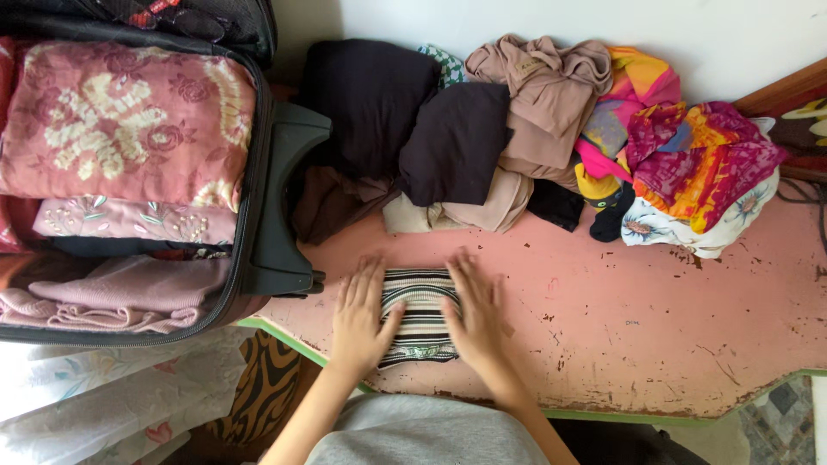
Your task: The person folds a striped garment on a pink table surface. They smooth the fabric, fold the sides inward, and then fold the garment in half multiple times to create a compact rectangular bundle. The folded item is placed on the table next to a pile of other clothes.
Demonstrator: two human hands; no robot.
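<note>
Both hands lie flat, fingers extended, with no closed grip on anything. The left hand presses on the left edge of a small folded striped garment; its thumb reaches onto the fabric. The right hand presses on the right edge in the same way. The palms face down and the fingers point away from the person.

The striped garment, black and cream, sits between the two hands on the pink tabletop, close to the near edge. The tabletop paint is chipped in many places, and a green border runs along its front.

Behind the hands, against the white wall, lies a pile of clothes: dark brown pieces on the left, beige pieces in the middle, and brightly patterned pink, orange and yellow pieces on the right.

To the left stands an open suitcase with a dark rim. It holds folded fabrics, the top one a pink floral piece, with paler pink items below it.

The person's grey top shows at the bottom edge.
</note>
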